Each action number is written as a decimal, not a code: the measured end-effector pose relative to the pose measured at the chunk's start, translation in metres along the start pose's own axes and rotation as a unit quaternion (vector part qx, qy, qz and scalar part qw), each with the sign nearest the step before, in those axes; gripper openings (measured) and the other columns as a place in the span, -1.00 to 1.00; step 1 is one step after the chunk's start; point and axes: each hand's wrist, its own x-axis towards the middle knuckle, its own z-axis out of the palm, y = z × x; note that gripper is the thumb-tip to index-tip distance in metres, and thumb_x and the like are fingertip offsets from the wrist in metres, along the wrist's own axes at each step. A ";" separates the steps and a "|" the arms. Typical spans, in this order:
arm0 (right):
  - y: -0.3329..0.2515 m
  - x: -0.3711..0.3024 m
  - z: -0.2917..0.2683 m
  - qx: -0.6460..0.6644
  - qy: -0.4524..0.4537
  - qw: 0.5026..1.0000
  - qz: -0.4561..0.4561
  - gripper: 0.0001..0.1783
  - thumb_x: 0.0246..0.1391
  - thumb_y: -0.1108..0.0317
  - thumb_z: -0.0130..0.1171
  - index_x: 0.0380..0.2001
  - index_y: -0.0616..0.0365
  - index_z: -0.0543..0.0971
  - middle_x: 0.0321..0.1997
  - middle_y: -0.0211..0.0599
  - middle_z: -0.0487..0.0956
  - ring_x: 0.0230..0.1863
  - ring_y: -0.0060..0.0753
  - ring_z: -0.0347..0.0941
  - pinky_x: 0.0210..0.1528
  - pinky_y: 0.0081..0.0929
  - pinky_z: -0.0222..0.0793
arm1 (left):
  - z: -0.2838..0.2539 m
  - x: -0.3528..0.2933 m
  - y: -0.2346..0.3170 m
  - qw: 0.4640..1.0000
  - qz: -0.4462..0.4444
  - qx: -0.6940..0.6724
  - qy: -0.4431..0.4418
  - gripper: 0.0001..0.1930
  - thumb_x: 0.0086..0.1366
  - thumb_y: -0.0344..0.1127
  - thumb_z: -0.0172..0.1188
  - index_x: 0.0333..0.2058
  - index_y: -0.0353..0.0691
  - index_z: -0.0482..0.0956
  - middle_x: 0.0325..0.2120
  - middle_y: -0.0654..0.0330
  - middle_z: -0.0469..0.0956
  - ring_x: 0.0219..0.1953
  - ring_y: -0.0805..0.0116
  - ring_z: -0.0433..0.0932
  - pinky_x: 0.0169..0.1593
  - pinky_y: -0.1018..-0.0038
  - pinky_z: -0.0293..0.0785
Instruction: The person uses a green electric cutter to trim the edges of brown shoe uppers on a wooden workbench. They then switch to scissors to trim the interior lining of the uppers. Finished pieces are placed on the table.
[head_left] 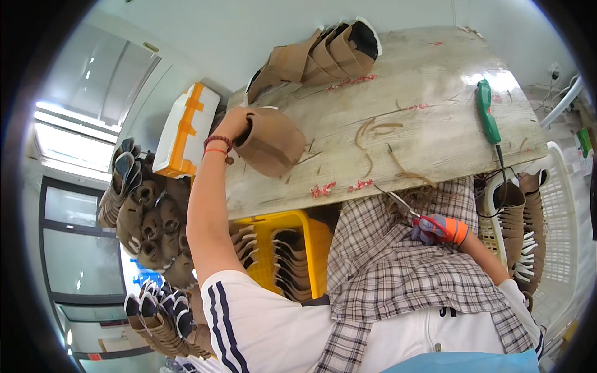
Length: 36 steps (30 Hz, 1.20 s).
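My bare left hand (234,123) is closed on the edge of a brown shoe upper (277,149), at the left side of the wooden table (429,81). The upper's rounded end faces right, and its opening is partly covered by my fingers. My right hand (438,230), in a grey and orange glove, is closed around the red handles of a pair of scissors (404,204). The scissors are over my checked apron (398,267), below the table's front edge, with their blades pointing up and left. Thin brown trimmings (413,176) hang over that edge near the blades.
More shoe uppers (326,59) lie nested at the table's back. A green corded hand tool (488,112) rests at the right. A yellow crate (316,248) and a white basket (563,211) hold uppers. Stacked uppers (152,217) and an orange-taped white box (186,127) stand left.
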 end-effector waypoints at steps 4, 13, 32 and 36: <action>0.013 0.005 -0.007 0.034 -0.020 0.999 0.015 -0.20 0.15 -0.37 -0.15 -0.31 0.29 0.61 -0.68 -0.44 0.43 -0.64 -0.59 0.28 -0.57 -0.60 0.20 | -0.030 -0.038 0.006 0.994 -0.087 -0.071 0.005 -0.50 0.08 -0.59 -0.02 0.02 -0.10 0.54 -0.06 -0.09 0.54 0.00 0.03 0.52 0.06 0.37 0.41; 0.001 0.011 -0.004 -0.033 -0.044 0.998 -0.013 -0.24 0.25 -0.27 -0.23 -0.31 0.28 0.62 -0.73 -0.48 0.40 -0.64 -0.59 0.28 -0.53 -0.56 0.24 | -0.043 0.124 0.046 0.886 -0.135 -0.216 0.387 -0.24 0.01 -0.32 0.22 0.23 -0.35 0.21 0.21 -0.20 0.24 0.32 -0.05 0.11 0.33 0.26 0.09; -0.030 -0.030 0.009 -0.046 0.108 0.985 -0.128 -0.66 0.25 0.23 -0.08 -0.21 0.25 0.58 -0.39 -0.43 0.53 -0.46 -0.60 0.37 -0.33 -0.66 0.34 | -0.047 -0.116 0.207 0.659 0.002 -0.639 0.398 -0.72 0.36 -0.33 -0.01 -0.11 -0.44 0.46 0.01 0.01 0.46 0.10 0.08 0.40 0.13 0.24 0.30; -0.041 -0.060 -0.015 -0.002 0.324 0.924 -0.204 -0.73 0.25 0.25 -0.02 -0.19 0.24 0.51 -0.46 -0.52 0.45 -0.54 -0.76 0.22 -0.49 -0.73 0.17 | 0.053 -0.195 0.229 0.409 -0.117 -0.904 0.048 -0.61 0.42 -0.11 -0.07 -0.07 -0.37 0.43 -0.04 -0.09 0.46 0.11 -0.06 0.38 -0.01 -0.07 0.39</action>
